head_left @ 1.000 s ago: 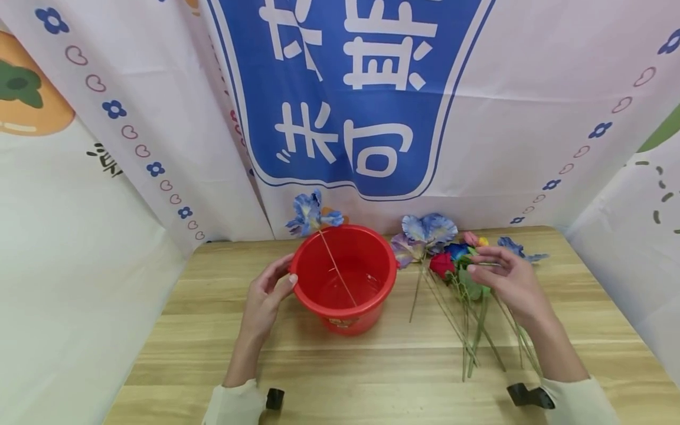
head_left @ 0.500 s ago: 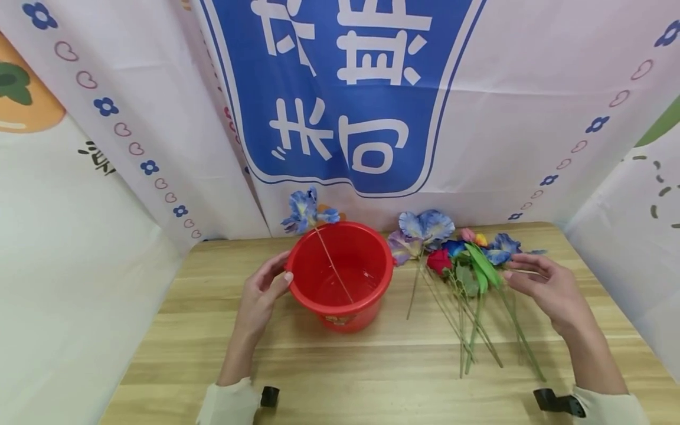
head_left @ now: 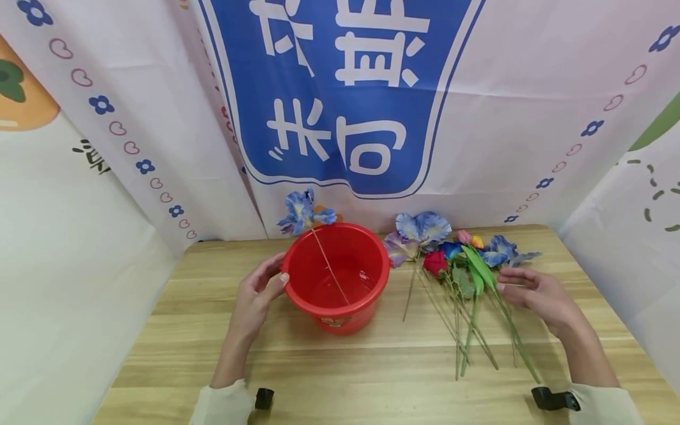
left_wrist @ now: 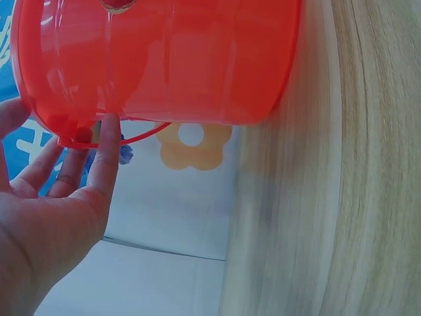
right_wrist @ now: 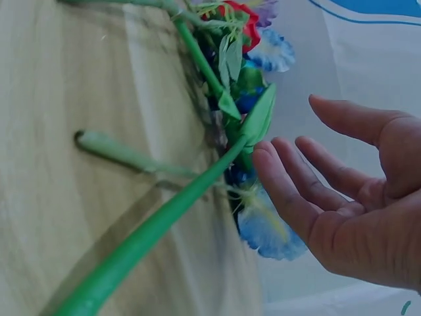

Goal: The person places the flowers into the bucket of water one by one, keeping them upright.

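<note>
My left hand [head_left: 254,298] holds the rim of a red bucket [head_left: 347,326], thumb on the rim and fingers against its outer side. In the left wrist view the fingers lie by the bucket's thin red handle [left_wrist: 150,133]. One blue artificial iris [head_left: 301,211] leans inside the bucket, its bloom above the far rim. My right hand [head_left: 544,298] is empty, fingers loosely bent, with fingertips beside the green leaves [head_left: 480,268] of a long-stemmed flower. In the right wrist view its thick green stem [right_wrist: 164,217] runs along in front of the fingers.
Artificial flowers lie right of the bucket: a red rose [head_left: 435,263], a large pale blue bloom [head_left: 423,227], a purple one [head_left: 399,248], pink [head_left: 464,237] and yellow [head_left: 477,242] buds, and a blue iris [head_left: 496,252]. A printed curtain [head_left: 510,136] hangs behind the wooden table [head_left: 340,378].
My right hand has moved right from over the flowers, uncovering the green leaves, then slightly lower beside them. A long green stem now slants toward the right. My left hand stays on the bucket.
</note>
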Motion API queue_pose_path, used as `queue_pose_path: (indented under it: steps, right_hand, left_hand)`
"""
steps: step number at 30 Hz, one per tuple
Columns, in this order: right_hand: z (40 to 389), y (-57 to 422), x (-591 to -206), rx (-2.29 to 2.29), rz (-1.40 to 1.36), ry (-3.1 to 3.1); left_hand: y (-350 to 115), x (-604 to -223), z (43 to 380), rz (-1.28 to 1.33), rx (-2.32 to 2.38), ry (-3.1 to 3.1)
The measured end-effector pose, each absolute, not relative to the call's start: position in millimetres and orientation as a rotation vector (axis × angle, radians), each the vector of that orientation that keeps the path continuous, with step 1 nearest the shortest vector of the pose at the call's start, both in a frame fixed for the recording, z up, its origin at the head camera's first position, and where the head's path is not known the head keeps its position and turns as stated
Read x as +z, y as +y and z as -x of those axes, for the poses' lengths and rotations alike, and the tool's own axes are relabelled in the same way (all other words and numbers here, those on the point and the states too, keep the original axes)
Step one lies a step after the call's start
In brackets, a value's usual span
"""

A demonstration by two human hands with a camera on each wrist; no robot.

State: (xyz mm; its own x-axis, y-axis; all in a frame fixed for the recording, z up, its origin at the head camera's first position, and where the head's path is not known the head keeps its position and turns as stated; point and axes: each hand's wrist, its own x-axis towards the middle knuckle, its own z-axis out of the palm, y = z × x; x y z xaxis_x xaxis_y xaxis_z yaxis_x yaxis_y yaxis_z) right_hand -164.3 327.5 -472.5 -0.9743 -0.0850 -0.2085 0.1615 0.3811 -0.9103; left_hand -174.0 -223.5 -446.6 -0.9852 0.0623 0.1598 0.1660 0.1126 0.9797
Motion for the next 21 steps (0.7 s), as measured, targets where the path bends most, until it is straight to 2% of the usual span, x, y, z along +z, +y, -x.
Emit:
queue_pose_path:
  steps: [21]
  right_hand:
    - [169, 328, -493, -1.653, -0.117, 2.328]
  left_hand:
    - [-224, -448, 175, 0.269, -2.024, -2.261]
